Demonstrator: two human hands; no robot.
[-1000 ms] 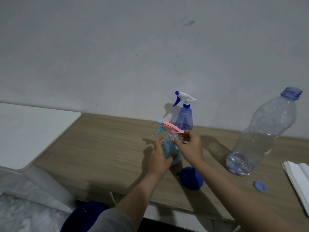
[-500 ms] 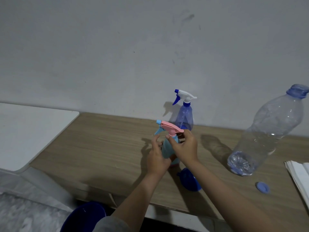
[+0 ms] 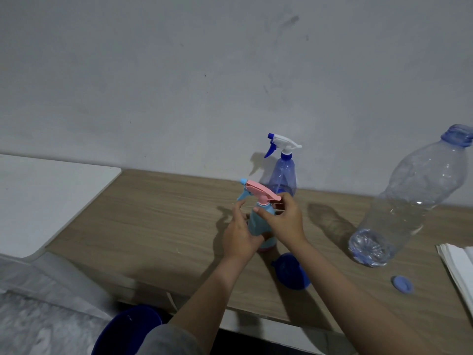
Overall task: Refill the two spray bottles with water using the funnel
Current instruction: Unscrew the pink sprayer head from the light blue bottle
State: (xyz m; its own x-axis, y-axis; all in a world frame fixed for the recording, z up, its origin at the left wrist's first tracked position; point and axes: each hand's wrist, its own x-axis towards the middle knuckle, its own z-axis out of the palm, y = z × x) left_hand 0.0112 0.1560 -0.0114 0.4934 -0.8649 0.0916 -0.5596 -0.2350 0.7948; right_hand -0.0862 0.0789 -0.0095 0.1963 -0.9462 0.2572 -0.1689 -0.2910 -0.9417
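A small light-blue spray bottle [image 3: 258, 222] with a pink trigger head [image 3: 262, 191] stands on the wooden table [image 3: 158, 221]. My left hand [image 3: 238, 234] wraps around its body. My right hand [image 3: 284, 220] pinches the neck collar just under the pink head. Behind it, by the wall, stands a purple-blue spray bottle [image 3: 284, 175] with a white and blue head. A blue funnel [image 3: 291, 271] lies on its side just in front of the bottle, under my right forearm. A large clear water bottle [image 3: 409, 201] stands uncapped at the right, nearly empty.
The water bottle's blue cap [image 3: 402, 284] lies on the table near the front right. A stack of white paper [image 3: 458, 270] sits at the right edge. A white surface [image 3: 46, 198] adjoins the table on the left. A blue bucket [image 3: 125, 329] stands below the table's front edge.
My right fingers have shifted around the collar under the pink head while the left hand keeps its hold on the body. The bottle has stayed in place.
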